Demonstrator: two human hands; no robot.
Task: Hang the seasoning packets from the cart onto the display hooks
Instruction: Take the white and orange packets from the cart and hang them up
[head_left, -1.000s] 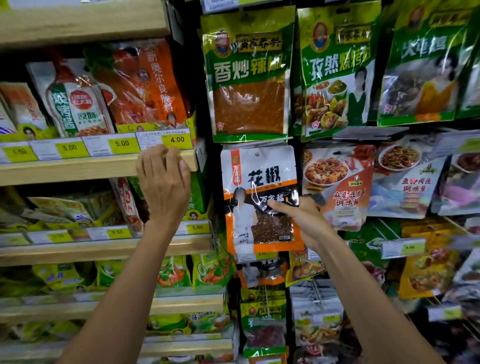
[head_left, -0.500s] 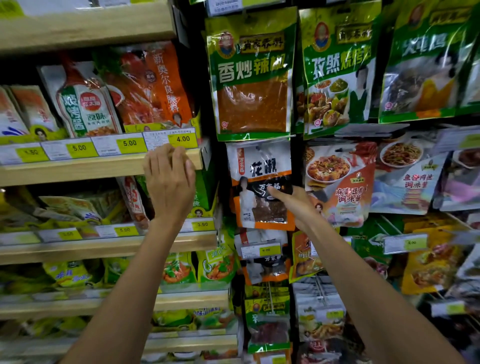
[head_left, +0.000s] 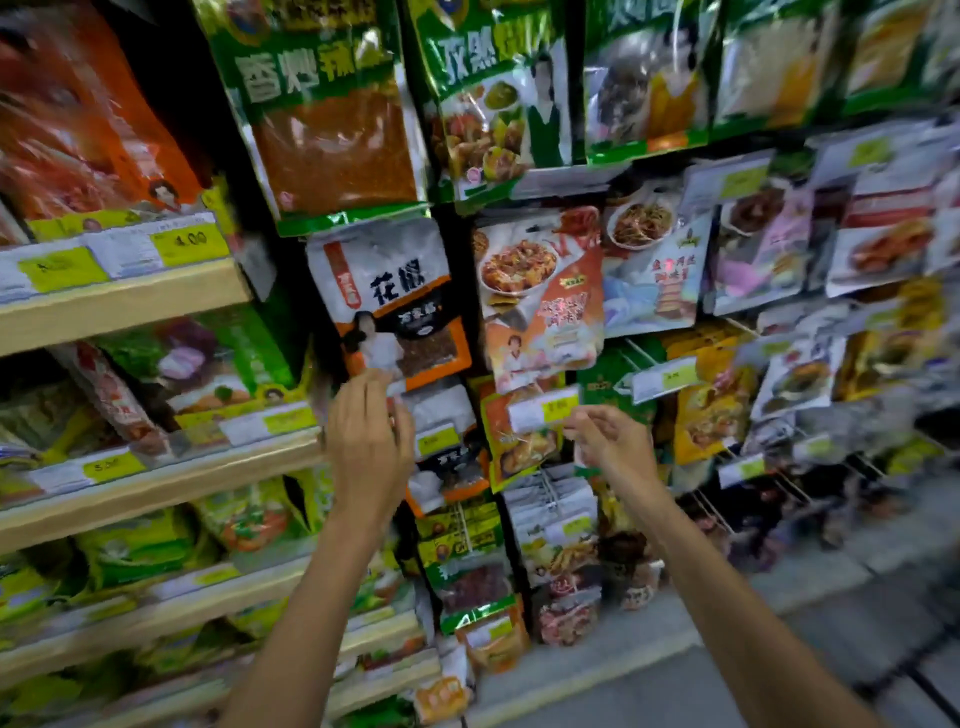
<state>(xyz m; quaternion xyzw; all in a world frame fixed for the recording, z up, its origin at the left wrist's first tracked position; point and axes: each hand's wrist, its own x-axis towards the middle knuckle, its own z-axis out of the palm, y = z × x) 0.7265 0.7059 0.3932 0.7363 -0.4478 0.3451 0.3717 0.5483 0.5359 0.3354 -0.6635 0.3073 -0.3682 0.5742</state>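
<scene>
Roughly, since the head view (the only view) has heavy motion blur and fine detail is unsure.

Grip:
- left hand (head_left: 370, 441): fingers near straight and close together. Tips are at the bottom edge of the white-orange peppercorn pkt (head_left: 387, 291); touching or just short, can't tell.
- right hand (head_left: 610, 441): fingers loosely curled, nothing visible in it, just under a yellow price tag (head_left: 543, 411).

Task thing: the pkt hangs at the left edge of the hook rack (head_left: 311, 343), directly below the big green row. Its hook is hidden behind the pkt top. Cart not in view.

Step, my read: the hang is done or nearly so, and the hands are settling it.
- Steady the bottom edge w/ the left fingertips so the pkt stops swinging and faces out square.
- Check the hole sits well back on the hook, not on the tip.
- Keep the right hand off the tag and neighbour pkts; they overlap closely and would likely shift.
- Then go to the cart for the next pkt.

Counts:
- hands: 2, pkts held: 0
- peppercorn design: 2 faces seen, incl. lower peppercorn pkt (head_left: 449, 462) on the rack below
- big green pkts (head_left: 322, 104) along the rack's top edge: 4 clear; more toward the right corner are too blurred to count
- wooden shelves (head_left: 119, 309) left of the rack: 4 boards made out
- price tags: many, no count possible
</scene>
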